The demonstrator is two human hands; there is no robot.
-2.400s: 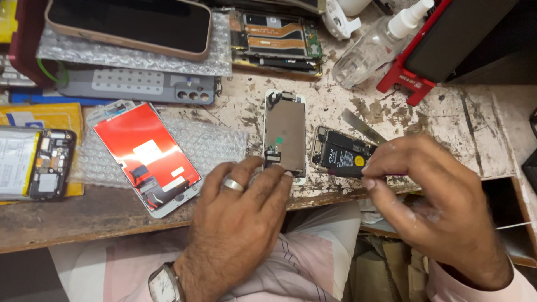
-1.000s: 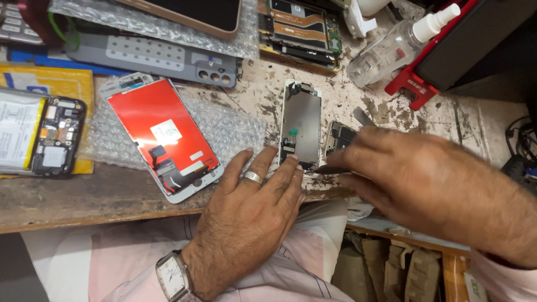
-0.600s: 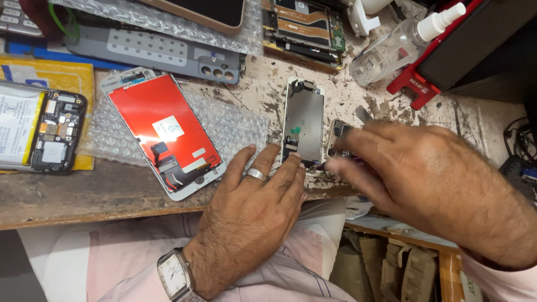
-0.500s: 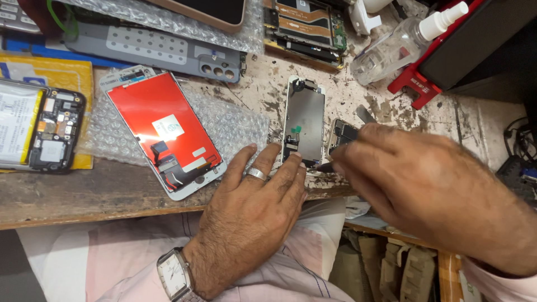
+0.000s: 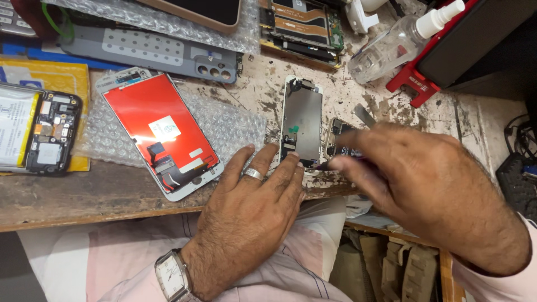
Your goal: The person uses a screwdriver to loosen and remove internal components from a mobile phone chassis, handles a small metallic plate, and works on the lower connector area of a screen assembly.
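Note:
My left hand (image 5: 254, 196), with a ring and a wristwatch, lies flat on the worn bench edge, its fingertips pressing the near end of a small phone screen assembly (image 5: 301, 120) that lies back side up. My right hand (image 5: 414, 173) is closed on a thin dark tool (image 5: 327, 165) whose tip touches the near end of that assembly. Under my right hand lies an opened phone body (image 5: 338, 137), mostly hidden.
A screen panel with a red back (image 5: 159, 131) rests on bubble wrap to the left. Farther left is an opened phone with a battery (image 5: 33, 131). At the back are a grey phone cover (image 5: 151, 50), a circuit-filled frame (image 5: 305, 25), a clear spray bottle (image 5: 400, 42) and a red stand (image 5: 414, 84).
My right hand came in from the right over the opened phone body and brought the tool tip to the near end of the screen assembly. My left hand stayed pressing there.

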